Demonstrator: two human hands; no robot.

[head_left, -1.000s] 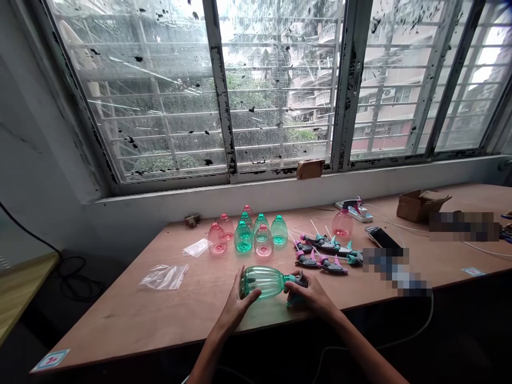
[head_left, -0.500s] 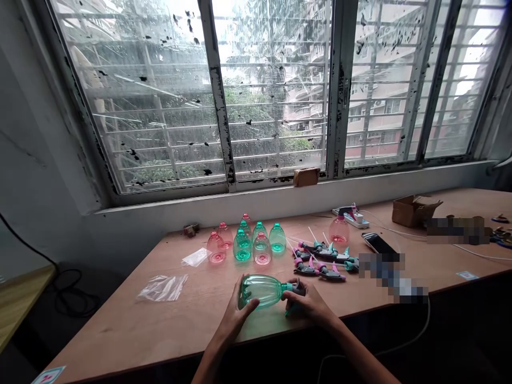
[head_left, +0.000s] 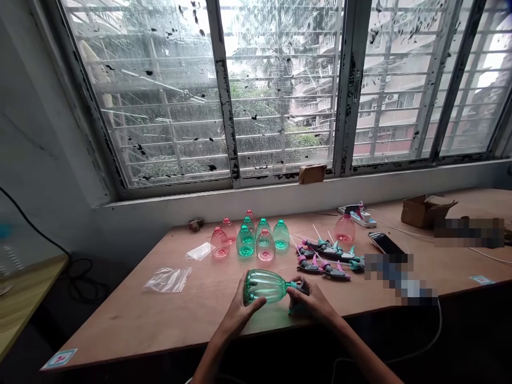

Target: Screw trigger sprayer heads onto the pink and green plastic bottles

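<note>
A clear green spray bottle (head_left: 267, 286) lies on its side in the air above the table's front edge, its neck toward the right. My left hand (head_left: 245, 298) is wrapped round its base end. At the neck, my right hand (head_left: 310, 300) grips the dark grey and teal spray head (head_left: 300, 287), which sits at the bottle's mouth. How far the head is screwed on cannot be made out. Beyond my hands stand several green bottles (head_left: 245, 242) and pink bottles (head_left: 220, 244) without heads. Loose spray heads (head_left: 335, 271) with pink or teal triggers lie to their right.
A pink bottle with a spray head fitted (head_left: 344, 228) stands near a white power strip (head_left: 366, 217). Farther right are a phone (head_left: 387, 246) and an open cardboard box (head_left: 426, 209). Plastic bags (head_left: 168, 280) lie at left on the wooden table (head_left: 132, 325).
The camera view has shifted slightly, so the scene sits a little to the right. Both hands keep hold of the bottle and its spray head; the right fingers have shifted slightly at the neck.
</note>
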